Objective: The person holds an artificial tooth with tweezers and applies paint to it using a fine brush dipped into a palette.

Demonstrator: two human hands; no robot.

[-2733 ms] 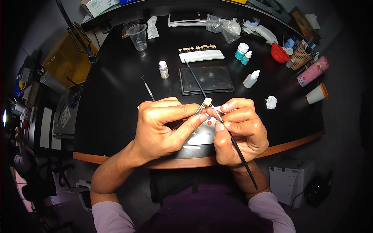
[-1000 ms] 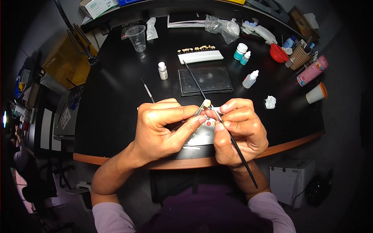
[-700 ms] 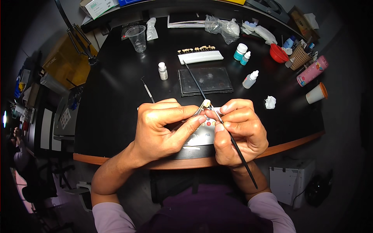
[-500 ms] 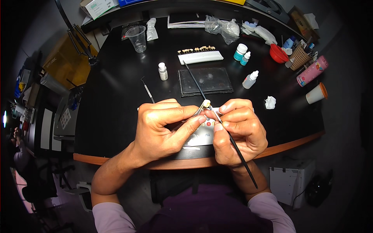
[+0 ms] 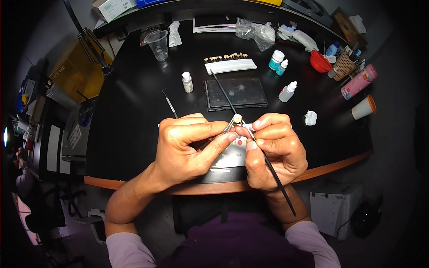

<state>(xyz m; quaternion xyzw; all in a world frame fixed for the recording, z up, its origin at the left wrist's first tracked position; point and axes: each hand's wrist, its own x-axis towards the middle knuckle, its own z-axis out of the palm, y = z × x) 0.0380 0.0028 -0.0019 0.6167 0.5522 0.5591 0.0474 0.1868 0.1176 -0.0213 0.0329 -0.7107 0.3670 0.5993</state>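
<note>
Along the near side, a black worktop (image 5: pixel 134 145) is edged by a curved brown wooden strip (image 5: pixel 223 187). Above this edge, a long, thin black-handled brush (image 5: pixel 275 177) is pinched between thumb and fingers in the grip of the right hand (image 5: pixel 280 149), its rear end slanting down toward the person. Slim silver metal tweezers (image 5: pixel 230 126) are clasped between thumb and forefinger in the grip of the left hand (image 5: pixel 190 145). A small, rounded, cream-white tooth-shaped piece (image 5: pixel 237 119) is held at the tweezers' tips, just beyond the left fingertips and ahead of the gap between the hands; it is not pinched by the fingers themselves. The brush's front end is brought close to the piece, but whether contact is made cannot be told. Beneath the hands, a flat white palette with coloured dots (image 5: pixel 229 159) is partly covered. Farther off, a slender metal hooked tool (image 5: pixel 170 106) is seen at left, and a black rectangular slab (image 5: pixel 250 91) is placed centrally. Behind the slab, a long white tray (image 5: pixel 232 66) is backed by a row of tooth-coloured tabs (image 5: pixel 227 56).
</note>
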